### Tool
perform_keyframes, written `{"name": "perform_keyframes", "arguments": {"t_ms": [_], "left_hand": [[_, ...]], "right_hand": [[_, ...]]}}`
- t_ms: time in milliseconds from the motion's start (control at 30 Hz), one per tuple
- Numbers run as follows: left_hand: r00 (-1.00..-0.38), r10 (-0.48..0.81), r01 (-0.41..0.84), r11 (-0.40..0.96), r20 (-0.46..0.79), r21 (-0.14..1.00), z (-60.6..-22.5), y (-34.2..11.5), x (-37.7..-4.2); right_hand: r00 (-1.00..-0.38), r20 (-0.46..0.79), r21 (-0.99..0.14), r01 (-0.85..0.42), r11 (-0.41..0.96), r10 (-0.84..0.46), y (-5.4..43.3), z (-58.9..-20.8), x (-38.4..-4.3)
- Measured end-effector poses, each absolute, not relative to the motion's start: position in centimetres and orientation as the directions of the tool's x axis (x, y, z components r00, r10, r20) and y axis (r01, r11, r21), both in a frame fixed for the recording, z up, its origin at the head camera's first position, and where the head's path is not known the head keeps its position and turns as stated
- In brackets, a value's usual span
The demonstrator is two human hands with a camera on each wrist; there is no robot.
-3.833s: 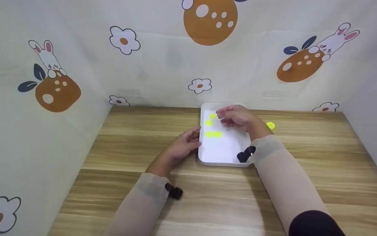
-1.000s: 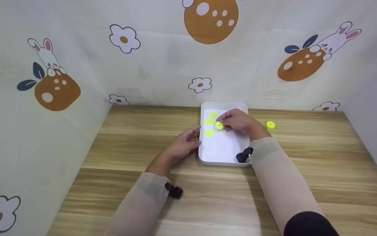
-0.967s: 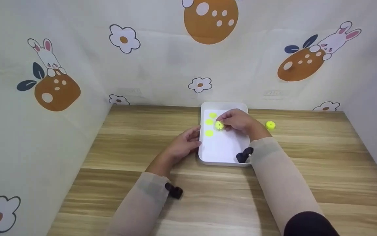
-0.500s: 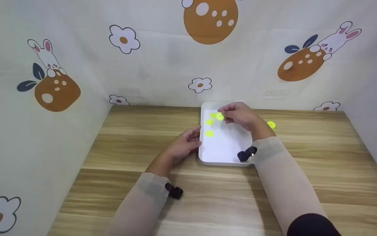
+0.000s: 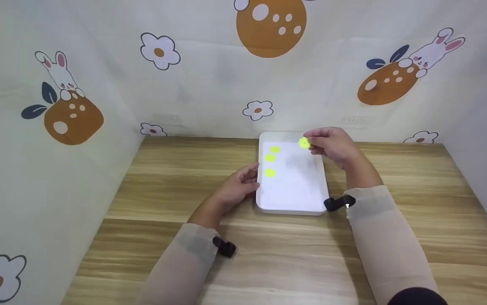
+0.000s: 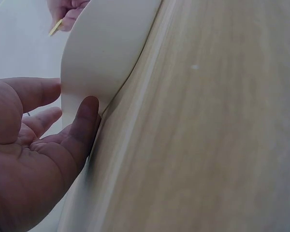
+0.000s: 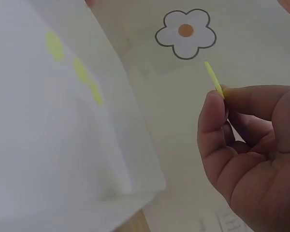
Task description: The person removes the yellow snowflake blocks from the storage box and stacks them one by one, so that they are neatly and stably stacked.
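My right hand (image 5: pixel 332 146) pinches a thin yellow flower-shaped disc (image 5: pixel 304 142) between thumb and fingers, over the far right corner of the white tray (image 5: pixel 294 199). The right wrist view shows this disc (image 7: pixel 212 77) edge-on, tilted above the fingertips. Along the tray's left side lie three yellow pieces, one at the far end (image 5: pixel 275 149), one just nearer (image 5: pixel 270 158) and one farther down (image 5: pixel 269 173). My left hand (image 5: pixel 237 186) rests beside the tray, its loosely bent fingertips (image 6: pixel 89 106) against the outer wall.
The tray stands on a wood-grain table (image 5: pixel 175 186) near the patterned back cloth (image 5: pixel 209 84). Cloth also rises at the left, and a pale wall (image 5: pixel 480 127) stands at the right. The right forearm (image 5: pixel 389 241) hides part of the table.
My right hand has lifted the yellow disc off the tray floor and carried it right and away from me. The yellow stack on the table at right is now hidden. The left hand stays put.
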State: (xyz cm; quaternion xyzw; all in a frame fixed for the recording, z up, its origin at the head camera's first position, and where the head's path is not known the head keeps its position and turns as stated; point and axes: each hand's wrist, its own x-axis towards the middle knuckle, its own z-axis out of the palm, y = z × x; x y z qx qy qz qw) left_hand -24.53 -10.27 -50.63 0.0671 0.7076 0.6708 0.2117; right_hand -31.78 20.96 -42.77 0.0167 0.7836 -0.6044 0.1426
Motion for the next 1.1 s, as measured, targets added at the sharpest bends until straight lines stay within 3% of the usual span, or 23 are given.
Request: {"name": "perform_keyframes", "arguments": {"t_ms": [467,1100], "left_hand": [[-0.903,0.381,-0.181,0.085,-0.200,0.980,-50.9,-10.3,-24.7],[-0.901,0.373,-0.197,0.098,-0.220,0.975,-50.7,-10.3,-24.7]], "right_hand": [[-0.966,-0.251,-0.952,0.235,0.198,-0.064,27.7,-44.3,-30.2],[-0.945,-0.319,-0.945,0.323,0.052,0.070,31.1,-47.3,-29.7]]}}
